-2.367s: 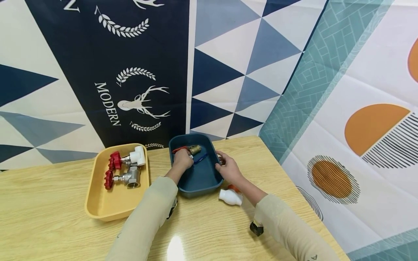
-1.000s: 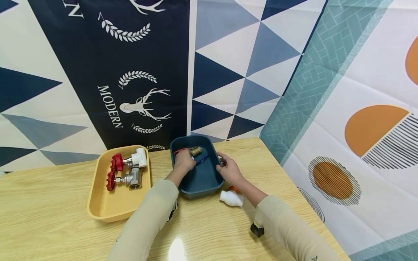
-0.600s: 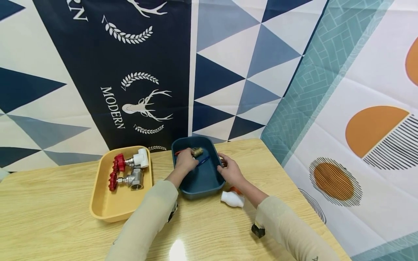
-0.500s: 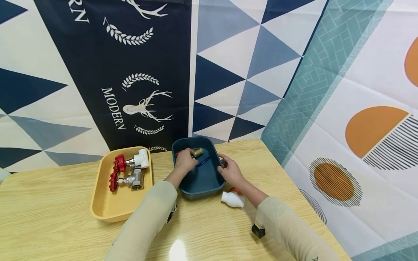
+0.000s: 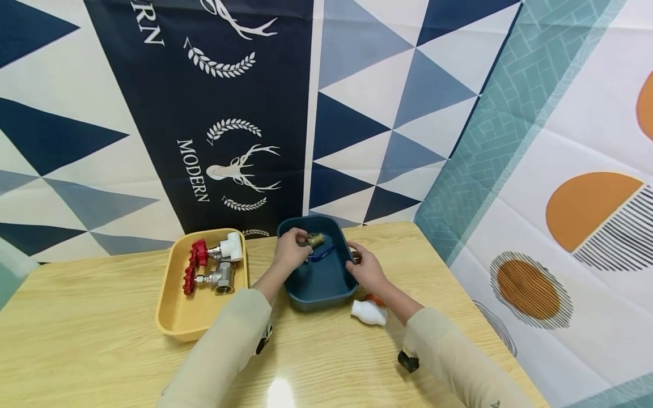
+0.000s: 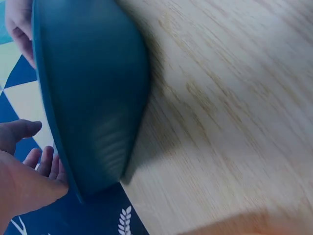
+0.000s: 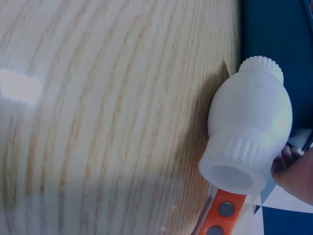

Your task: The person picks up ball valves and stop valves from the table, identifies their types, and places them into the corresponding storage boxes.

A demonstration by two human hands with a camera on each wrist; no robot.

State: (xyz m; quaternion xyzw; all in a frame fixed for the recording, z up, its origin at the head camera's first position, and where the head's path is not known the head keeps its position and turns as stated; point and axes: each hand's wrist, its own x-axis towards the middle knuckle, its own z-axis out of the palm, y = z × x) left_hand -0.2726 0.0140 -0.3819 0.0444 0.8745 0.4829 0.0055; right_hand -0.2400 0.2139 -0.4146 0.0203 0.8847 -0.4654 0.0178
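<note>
A dark blue bin point(image 5: 318, 286) stands against the wall. Inside lie a brass valve point(image 5: 315, 240) and a blue handle point(image 5: 321, 254). My left hand point(image 5: 289, 249) is over the bin's left side, fingertips beside the brass valve; in the left wrist view its thumb and fingers are apart with nothing seen between them. My right hand point(image 5: 368, 271) holds the bin's right rim, thumb toward the inside; a small brownish thing partly shows behind its fingers. Below that hand, a white plastic ball valve point(image 7: 249, 112) with an orange handle point(image 7: 224, 210) lies on the table.
A yellow bin point(image 5: 178, 314) stands to the left. In it lie a metal valve point(image 5: 222, 277) and a white plastic valve point(image 5: 232, 247), both with red handwheels. Patterned cloth walls point(image 5: 367, 85) close off the back and right of the wooden table point(image 5: 92, 328).
My left hand has drawn back slightly from the brass valve and its fingers have loosened. The red handle seen earlier is now hidden. The right hand keeps its place; the head view shifted.
</note>
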